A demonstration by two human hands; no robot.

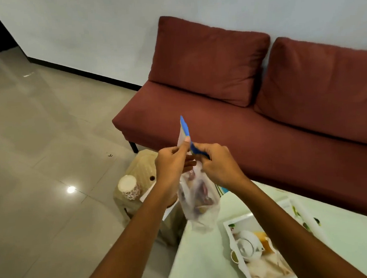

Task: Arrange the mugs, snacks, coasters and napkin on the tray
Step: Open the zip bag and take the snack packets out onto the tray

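Left hand: pinching the zip bag's blue seal strip
Right hand: gripping the same strip
Bag: hanging, snacks inside
Tray: on table, below right

A blue strip is being shown atop a clear bag; maroon is being displayed by the sofa, a teapot print by the white tray.
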